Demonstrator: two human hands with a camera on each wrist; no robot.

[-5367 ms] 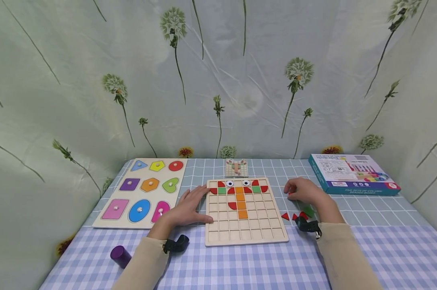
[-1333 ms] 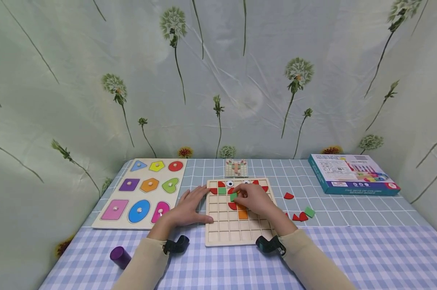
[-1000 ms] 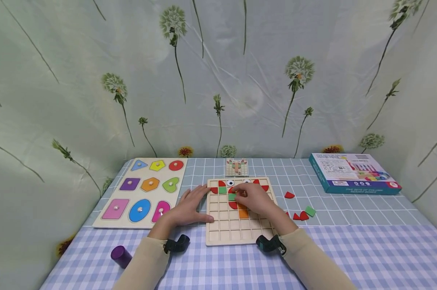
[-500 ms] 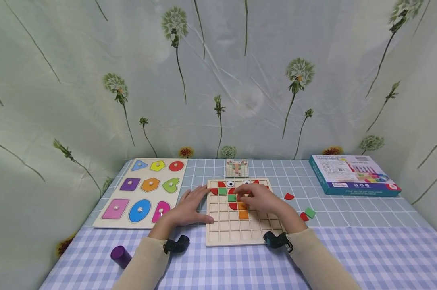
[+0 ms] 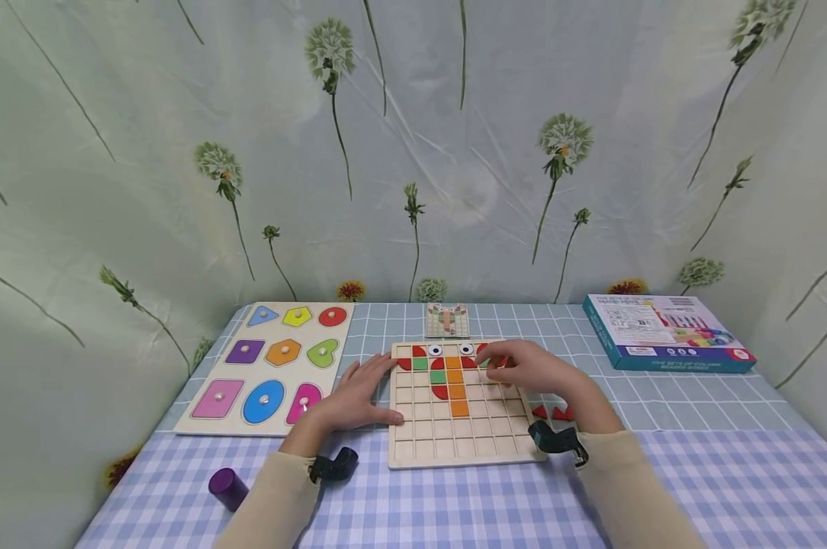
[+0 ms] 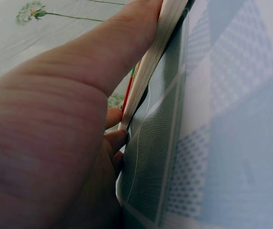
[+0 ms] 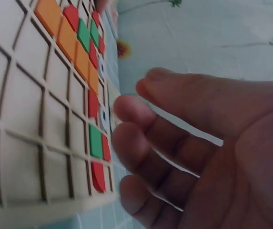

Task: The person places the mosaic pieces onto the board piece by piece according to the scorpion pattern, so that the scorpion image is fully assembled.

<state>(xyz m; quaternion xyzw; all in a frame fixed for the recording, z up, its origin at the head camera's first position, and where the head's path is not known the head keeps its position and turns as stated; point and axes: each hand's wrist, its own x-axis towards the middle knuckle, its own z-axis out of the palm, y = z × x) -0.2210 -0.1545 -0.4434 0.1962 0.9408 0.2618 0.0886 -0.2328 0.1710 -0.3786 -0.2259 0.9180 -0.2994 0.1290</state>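
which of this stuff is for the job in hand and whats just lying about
For the job:
- grid board
- coloured tiles on it
- loose red pieces
- pattern card, probably

Apparently just lying about:
- knob puzzle
- purple cylinder
- box

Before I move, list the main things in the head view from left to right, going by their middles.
Knob puzzle → left hand → grid board → right hand → boxed set.

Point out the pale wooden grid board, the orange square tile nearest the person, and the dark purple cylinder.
Pale wooden grid board [image 5: 462, 430], head view: bare cell near its middle.
Nearest orange square tile [image 5: 459, 409], head view: its top face.
Dark purple cylinder [image 5: 230, 490], head view: its side.
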